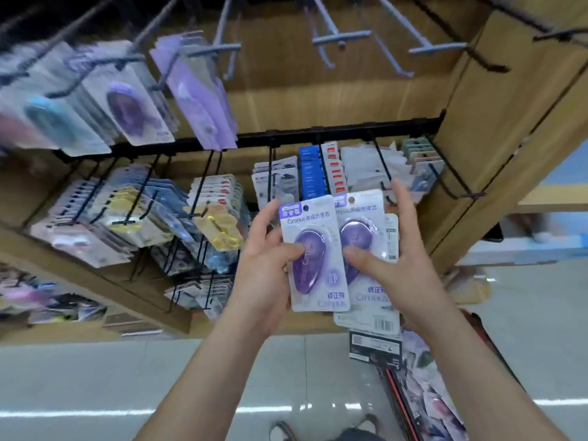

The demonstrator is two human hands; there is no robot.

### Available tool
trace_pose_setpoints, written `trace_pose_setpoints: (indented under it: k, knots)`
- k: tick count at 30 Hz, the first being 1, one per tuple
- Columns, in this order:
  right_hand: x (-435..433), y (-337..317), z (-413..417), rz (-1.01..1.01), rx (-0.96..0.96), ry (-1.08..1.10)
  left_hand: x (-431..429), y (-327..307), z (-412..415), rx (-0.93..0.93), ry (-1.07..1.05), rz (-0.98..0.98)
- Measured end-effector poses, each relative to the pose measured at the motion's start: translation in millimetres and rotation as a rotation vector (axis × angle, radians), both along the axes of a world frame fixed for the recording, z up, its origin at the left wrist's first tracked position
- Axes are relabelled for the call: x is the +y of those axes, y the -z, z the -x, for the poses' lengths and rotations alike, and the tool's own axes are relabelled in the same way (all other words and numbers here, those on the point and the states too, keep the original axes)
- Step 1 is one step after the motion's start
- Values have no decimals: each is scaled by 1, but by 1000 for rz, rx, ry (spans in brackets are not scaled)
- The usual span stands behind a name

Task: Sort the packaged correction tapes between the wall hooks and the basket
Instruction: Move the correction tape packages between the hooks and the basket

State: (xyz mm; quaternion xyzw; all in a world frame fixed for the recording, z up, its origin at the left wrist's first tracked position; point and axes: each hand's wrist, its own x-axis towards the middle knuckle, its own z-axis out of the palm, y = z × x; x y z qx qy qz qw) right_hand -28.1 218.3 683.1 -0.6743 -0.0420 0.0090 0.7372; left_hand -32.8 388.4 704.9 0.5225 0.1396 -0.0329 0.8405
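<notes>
Before the hooks [382, 165], left pack [318, 275] pinched in left fingers [269, 214], right pack [366, 230] in right fingers [402, 202].

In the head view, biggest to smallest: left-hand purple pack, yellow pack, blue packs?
1. purple pack: largest, though nearest the camera.
2. yellow pack and blue packs look alike; farther off, so unranked.

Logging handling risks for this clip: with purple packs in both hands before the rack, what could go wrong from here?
1. The right hand pinches a loosely fanned stack. Its rear pack sticks out low and might slip into the basket or onto the floor.
2. Hooking the front pack held by the left hand could nudge the crowded hanging purple packs.
</notes>
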Motion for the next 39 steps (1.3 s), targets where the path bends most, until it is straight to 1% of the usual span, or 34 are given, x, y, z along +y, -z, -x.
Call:
trace_pose_setpoints:
  k: [3, 7, 10, 13, 16, 19, 23, 26, 29, 33, 35, 37, 38, 39]
  knots:
    - [37, -13, -7, 86, -90, -62, 36, -15, -4, -51, -70, -16]
    - [80, -28, -11, 133, -99, -154, 67, -30, -5, -124, -181, -143]
    - [104, -35, -13, 213, -134, -199, 91, -36, -6, -140, -268, -197]
    - [125, -44, -16, 281, -164, -246, 119, -45, -8, -153, -221, -170]
    - [148, -52, -23, 277, -194, -252, 146, -57, -12, -194, -189, -155]
    - [173, -63, -31, 287, -244, -244, 170, -73, -22, -265, -294, -170]
    - [205, -72, -41, 348, -279, -258, 195, -93, -41, -380, -495, -315]
    - [223, -74, -47, 365, -303, -225, 208, -98, -56, -400, -531, -395]
    - [229, -72, -52, 350, -270, -185, 214, -94, -64, -395, -514, -415]
    - [229, -69, -50, 259, -221, -193, 212, -98, -67, -417, -457, -466]
    - [228, -68, -49, 215, -197, -206, 211, -101, -67, -383, -424, -442]
    - [228, -67, -49, 175, -166, -214, 214, -101, -68, -312, -385, -368]
    - [228, -67, -50, 146, -142, -215, 216, -99, -69, -290, -375, -356]
    - [229, -67, -51, 108, -117, -213, 218, -98, -67, -284, -375, -383]
